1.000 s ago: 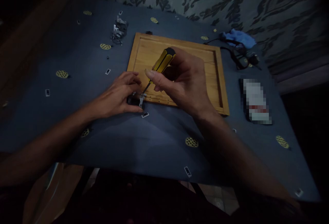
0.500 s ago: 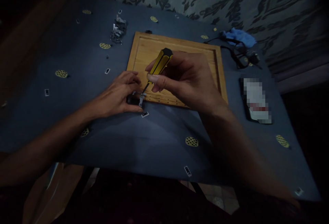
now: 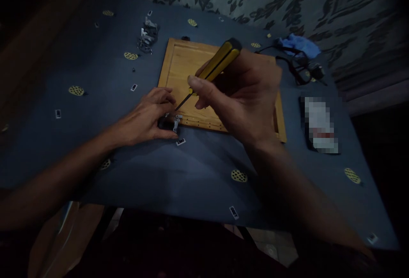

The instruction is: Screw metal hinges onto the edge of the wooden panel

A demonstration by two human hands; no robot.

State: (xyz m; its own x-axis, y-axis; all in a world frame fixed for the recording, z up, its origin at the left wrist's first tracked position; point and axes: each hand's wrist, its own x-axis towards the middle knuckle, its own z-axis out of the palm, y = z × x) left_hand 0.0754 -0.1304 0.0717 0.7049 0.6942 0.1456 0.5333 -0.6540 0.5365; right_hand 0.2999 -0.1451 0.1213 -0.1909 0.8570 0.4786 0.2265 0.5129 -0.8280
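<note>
A framed wooden panel (image 3: 182, 65) lies flat on the table, with a row of small holes along its near edge. At its near left corner sits a small metal fitting (image 3: 177, 124), partly hidden. My left hand (image 3: 143, 118) steadies that fitting, thumb on the near side and fingers curled over the panel's corner. In my right hand (image 3: 255, 95) is a screwdriver (image 3: 219, 63) with a yellow and black handle, pinched between thumb and fingers. Its shaft slants down to the left, and the tip is just above the fitting, apart from it as far as I can see.
Several metal fittings (image 3: 148, 35) lie in a heap at the far left. Glasses (image 3: 298, 67) and a blue cloth (image 3: 300, 46) rest right of the panel. A blurred-out phone-like object (image 3: 319, 124) lies nearer. The patterned tablecloth (image 3: 179, 180) ends at the front edge.
My right hand has drawn the screwdriver up and to the right, lifting its tip off the metal fitting. My left hand has stayed in place.
</note>
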